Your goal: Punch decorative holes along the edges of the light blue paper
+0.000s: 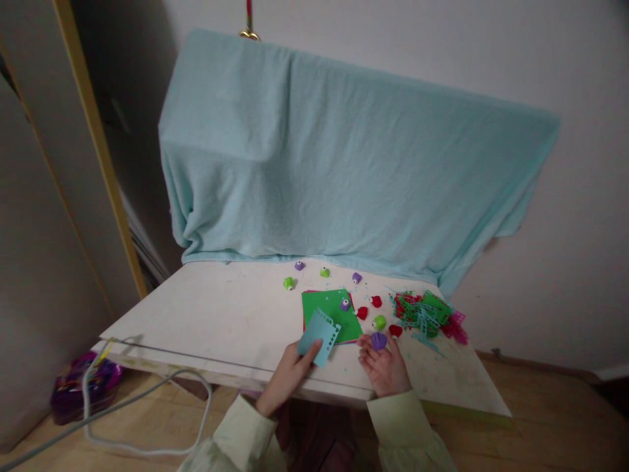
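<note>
Mostly pale blue paper piece (318,337), punched holes along edge, small purple punch (378,340).

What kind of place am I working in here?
Probably a home craft corner: a worn white table with small paper punches and punched paper scraps, a blue towel draped behind, wooden floor.

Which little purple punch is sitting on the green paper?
The purple punch on the green paper's right part. The other loose purple ones lie on the bare table, behind it.
</note>
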